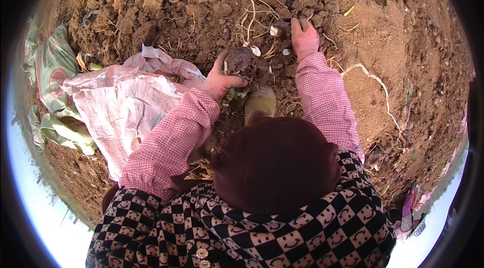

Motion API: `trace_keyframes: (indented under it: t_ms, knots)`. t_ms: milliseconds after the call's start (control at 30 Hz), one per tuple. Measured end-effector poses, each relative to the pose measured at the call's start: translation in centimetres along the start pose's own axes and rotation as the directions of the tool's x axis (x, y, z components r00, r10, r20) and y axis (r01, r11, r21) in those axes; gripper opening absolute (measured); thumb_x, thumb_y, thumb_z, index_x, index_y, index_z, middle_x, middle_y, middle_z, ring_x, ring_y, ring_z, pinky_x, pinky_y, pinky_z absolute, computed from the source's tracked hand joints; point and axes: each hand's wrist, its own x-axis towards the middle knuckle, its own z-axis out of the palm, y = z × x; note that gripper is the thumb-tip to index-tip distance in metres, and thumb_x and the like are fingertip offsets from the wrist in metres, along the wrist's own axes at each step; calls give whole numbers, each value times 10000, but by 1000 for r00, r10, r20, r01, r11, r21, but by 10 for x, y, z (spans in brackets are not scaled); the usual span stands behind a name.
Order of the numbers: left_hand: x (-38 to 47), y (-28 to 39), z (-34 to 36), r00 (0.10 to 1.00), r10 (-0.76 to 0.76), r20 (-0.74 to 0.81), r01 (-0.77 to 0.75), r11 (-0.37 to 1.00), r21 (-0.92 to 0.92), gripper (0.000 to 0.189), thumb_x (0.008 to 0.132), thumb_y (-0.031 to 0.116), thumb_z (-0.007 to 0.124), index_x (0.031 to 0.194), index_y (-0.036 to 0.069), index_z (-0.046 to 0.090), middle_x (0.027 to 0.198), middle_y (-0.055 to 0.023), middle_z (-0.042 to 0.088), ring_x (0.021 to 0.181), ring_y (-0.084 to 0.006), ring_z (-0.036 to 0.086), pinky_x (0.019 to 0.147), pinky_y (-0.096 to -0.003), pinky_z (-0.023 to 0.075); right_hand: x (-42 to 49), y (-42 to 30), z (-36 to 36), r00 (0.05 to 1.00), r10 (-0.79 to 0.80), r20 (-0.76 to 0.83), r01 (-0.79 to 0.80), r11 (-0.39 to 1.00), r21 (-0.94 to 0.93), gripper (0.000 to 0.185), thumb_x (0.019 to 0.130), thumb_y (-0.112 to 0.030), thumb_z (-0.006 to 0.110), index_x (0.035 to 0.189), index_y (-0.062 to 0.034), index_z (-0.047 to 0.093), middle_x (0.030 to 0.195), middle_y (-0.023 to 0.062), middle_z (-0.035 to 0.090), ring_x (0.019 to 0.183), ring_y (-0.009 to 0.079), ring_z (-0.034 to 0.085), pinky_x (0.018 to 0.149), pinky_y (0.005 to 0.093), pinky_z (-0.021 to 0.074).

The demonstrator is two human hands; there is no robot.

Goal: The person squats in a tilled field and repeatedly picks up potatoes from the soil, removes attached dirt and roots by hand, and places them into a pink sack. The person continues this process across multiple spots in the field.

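Observation:
My left hand [221, 80] grips a large dark brown tuber or corm [241, 62] by its left side, thumb and fingers spread around it. A bit of greenish matter [235, 94] lies just under those fingers. Farther forward and to the right, my right hand [303, 37] is closed on a smaller dark tuber [281, 29] with a whitish end. Pale stringy roots and white fragments lie on the soil between the two. Both forearms wear pink checked sleeves. The undersides of both tubers are hidden.
A pinkish woven sack [124, 101] lies left of my left arm, with a green printed sack [56, 71] beyond it. A boot toe [261, 102] shows below the large tuber. Long dry roots [382, 86] cross the soil at right. Part of another person [408, 207] shows at lower right.

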Motion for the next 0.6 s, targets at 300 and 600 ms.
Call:
trace_keyframes:
  t_ms: [300, 600]
  knots:
    - [1, -19, -13, 922, -123, 368, 319, 780, -539, 366, 905, 180, 556, 1225, 4, 529, 1134, -151, 631, 953, -264, 647, 784, -407, 564, -100, -58, 29, 823, -565, 61, 550, 819, 161, 423, 882, -297, 621, 1161, 9, 534, 1165, 219, 529, 1082, 375, 530, 924, 422, 439]
    - [36, -57, 11, 957, 171, -236, 95, 584, 806, 755, 765, 285, 713, 1363, -1, 352, 1217, -164, 581, 1075, -318, 591, 925, -416, 473, -94, -95, 32, 805, -284, 521, 512, 778, -365, 686, 829, -576, 592, 1224, -28, 472, 1161, 190, 537, 1054, 319, 585, 862, 419, 500]
